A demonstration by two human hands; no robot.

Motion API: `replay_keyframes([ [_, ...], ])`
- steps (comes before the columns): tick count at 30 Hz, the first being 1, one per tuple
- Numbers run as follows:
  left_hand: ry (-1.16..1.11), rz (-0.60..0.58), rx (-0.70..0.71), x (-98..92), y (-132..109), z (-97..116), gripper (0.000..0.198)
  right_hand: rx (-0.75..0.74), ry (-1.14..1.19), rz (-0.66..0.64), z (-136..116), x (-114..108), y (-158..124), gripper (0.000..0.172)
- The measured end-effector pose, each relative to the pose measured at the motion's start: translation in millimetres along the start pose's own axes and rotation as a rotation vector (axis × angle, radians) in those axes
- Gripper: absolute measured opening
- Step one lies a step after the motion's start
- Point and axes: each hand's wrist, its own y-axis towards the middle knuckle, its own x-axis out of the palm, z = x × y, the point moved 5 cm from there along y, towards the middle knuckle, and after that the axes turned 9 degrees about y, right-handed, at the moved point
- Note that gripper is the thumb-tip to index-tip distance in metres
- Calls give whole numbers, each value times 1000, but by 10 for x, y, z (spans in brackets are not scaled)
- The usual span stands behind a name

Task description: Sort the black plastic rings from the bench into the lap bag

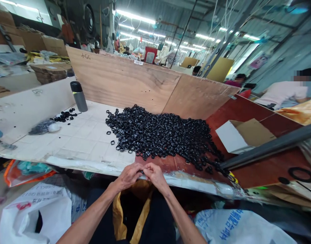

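Observation:
A wide heap of small black plastic rings (160,132) covers the middle and right of the tabletop. At the front edge of the table, my left hand (131,175) and my right hand (154,173) meet with fingers pinched together. Between the fingertips shows a bit of a small black piece (141,172), mostly hidden, so its exact shape is unclear. Below the hands, a yellow-edged bag (117,217) hangs open at my lap, with a dark inside.
A grey bottle (80,100) stands at the back left, near a clear bag of black pieces (40,127) and loose bits. Wooden boards (124,74) wall the table. To the right are an open carton (231,135) and a slanting metal bar (272,145). White sacks (35,217) lie below.

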Motion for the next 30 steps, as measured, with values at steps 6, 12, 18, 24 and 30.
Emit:
replay_keyframes([
  [6, 203, 4, -222, 54, 258, -118, 8, -226, -484, 484, -131, -478, 127, 19],
  [12, 483, 52, -407, 249, 554, -219, 25, -260, -738, 405, -125, -383, 331, 20],
  [18, 434, 118, -412, 221, 484, -225, 15, -335, -661, 350, -146, -301, 306, 24],
  [24, 295, 233, -328, 224, 435, -309, 29, -407, -532, 255, -151, -261, 305, 18],
  [30, 159, 248, -244, 244, 452, -341, 28, -391, -204, 178, -170, -333, 267, 21],
])
